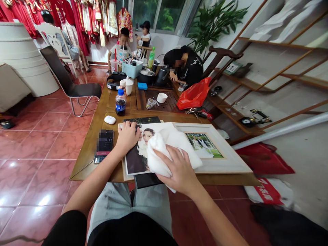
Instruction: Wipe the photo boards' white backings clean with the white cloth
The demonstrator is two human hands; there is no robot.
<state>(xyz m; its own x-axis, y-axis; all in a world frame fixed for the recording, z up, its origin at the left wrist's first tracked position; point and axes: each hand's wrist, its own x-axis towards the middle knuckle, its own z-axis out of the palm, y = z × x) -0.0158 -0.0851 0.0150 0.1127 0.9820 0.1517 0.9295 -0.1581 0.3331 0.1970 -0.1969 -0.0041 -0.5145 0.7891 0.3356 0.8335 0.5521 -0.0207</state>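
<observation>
My right hand grips a bunched white cloth, which lies over the right part of a wedding photo print. The cloth hides much of that print. My left hand rests on the print's upper left edge, fingers spread and bent over it. Under and beside the print lies a wide white picture frame with a smaller couple photo set in it. A dark panel shows below the print at the table's near edge.
Left of the print are a phone, a white earbud case and a cola bottle. Farther back are a white bowl, a red plastic bag and keys. A person leans on the table's far right side.
</observation>
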